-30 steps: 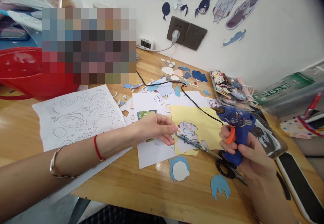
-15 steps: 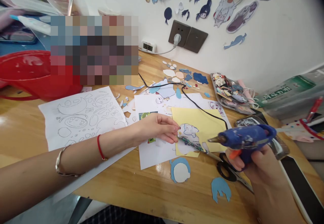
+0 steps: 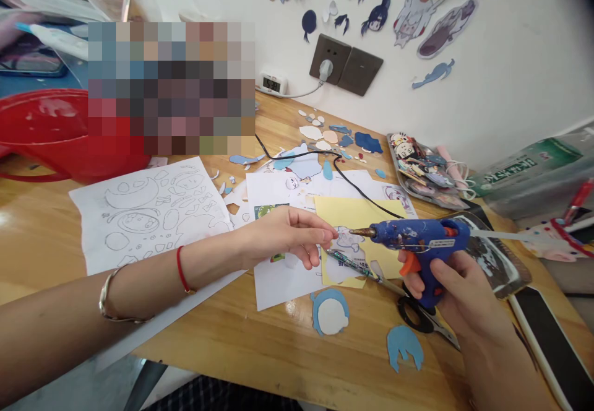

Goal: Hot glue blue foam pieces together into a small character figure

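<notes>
My right hand [image 3: 445, 281] is wrapped round the handle of a blue glue gun [image 3: 408, 236], its nozzle pointing left. The nozzle tip is close to the fingertips of my left hand [image 3: 304, 236], which are pinched together above the papers; what they hold, if anything, is too small to tell. Beneath lie a yellow sheet [image 3: 385, 210] with a drawn figure and a patterned pen [image 3: 350, 263]. Black-handled scissors [image 3: 413, 315] rest below the gun. Nearer the front edge are a blue-and-white paper cutout [image 3: 330, 312] and a blue jagged cutout [image 3: 404, 348].
A sheet of outline drawings [image 3: 153, 213] lies left, beside a red basin [image 3: 41, 132]. Small paper pieces [image 3: 325, 132] are scattered at the back. A tray of cutouts [image 3: 424, 173] stands back right, a phone [image 3: 552, 343] front right. A black cable [image 3: 359, 191] crosses the papers.
The glue gun in my right hand has moved left and turned side-on, bringing its nozzle near my left fingertips. My left hand has barely moved.
</notes>
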`<state>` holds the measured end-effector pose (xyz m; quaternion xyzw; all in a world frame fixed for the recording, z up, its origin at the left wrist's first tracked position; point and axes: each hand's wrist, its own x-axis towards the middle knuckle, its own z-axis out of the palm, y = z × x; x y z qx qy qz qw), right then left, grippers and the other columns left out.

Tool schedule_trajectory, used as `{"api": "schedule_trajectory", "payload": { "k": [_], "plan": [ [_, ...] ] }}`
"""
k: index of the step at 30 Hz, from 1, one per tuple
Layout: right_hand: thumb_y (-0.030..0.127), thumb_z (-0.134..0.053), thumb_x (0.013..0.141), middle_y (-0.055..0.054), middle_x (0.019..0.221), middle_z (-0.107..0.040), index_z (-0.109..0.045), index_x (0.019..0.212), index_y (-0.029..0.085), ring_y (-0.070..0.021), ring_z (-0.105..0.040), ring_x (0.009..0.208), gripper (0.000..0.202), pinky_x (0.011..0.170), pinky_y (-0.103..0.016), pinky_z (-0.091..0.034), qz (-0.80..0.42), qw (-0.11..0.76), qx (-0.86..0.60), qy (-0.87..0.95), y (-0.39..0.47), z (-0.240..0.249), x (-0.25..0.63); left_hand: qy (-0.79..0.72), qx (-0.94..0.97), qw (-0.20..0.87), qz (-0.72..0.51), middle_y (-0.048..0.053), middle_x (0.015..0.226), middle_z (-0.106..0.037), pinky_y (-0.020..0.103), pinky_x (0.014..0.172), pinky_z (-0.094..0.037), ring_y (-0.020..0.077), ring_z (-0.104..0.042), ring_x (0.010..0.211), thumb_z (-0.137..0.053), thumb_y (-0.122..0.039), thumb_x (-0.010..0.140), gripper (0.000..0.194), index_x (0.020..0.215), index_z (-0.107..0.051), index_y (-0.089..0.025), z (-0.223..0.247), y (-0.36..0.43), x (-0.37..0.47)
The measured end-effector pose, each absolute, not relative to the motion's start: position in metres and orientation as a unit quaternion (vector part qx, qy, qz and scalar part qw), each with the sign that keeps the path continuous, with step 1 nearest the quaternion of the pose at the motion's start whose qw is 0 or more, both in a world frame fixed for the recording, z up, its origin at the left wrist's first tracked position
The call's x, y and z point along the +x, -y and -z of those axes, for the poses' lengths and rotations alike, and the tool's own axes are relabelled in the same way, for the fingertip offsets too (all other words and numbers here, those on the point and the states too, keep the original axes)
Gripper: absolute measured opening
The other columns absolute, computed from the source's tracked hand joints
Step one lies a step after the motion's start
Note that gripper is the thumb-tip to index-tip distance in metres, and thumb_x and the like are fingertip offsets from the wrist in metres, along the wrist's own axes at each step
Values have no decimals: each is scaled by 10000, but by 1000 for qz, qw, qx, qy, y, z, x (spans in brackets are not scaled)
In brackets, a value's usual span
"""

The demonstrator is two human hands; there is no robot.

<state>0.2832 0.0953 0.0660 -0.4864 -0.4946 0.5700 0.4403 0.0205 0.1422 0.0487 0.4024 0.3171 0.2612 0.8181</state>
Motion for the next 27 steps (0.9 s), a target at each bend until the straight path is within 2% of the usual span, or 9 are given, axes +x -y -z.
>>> {"api": "schedule_trajectory", "payload": {
  "k": [10,14,20,27],
  "plan": [
    [318,-652,755,-32,732,-637,-628,830,213,-89,-505,471,131,426,-215,-424,-571,431,-500,488,-95,-65,283,-318,422,813,-246,-53,509,-605,144,421,-440,51,-551,431,-663,-155,733,108,839,-645,-164,-53,-140,20],
    [325,-658,746,-33,739,-639,-629,853,213,-84,-509,468,158,421,-199,-432,-574,433,-495,487,-94,-63,284,-307,427,817,-236,-60,472,-577,153,415,-437,52,-528,405,-644,-158,746,32,769,-622,-157,-50,-138,20],
    [342,-662,735,-26,747,-635,-645,841,205,-73,-505,444,174,397,-177,-431,-557,451,-492,494,-96,-64,284,-297,430,819,-236,-53,540,-573,172,423,-452,59,-542,436,-638,-181,752,57,755,-590,-150,-48,-138,21],
    [316,-634,764,-43,748,-639,-654,843,213,-99,-498,468,132,420,-218,-421,-575,439,-504,471,-95,-69,281,-284,436,812,-265,-59,649,-589,185,413,-449,56,-548,428,-645,-151,741,184,906,-572,-189,-50,-137,21]
  ]
}}
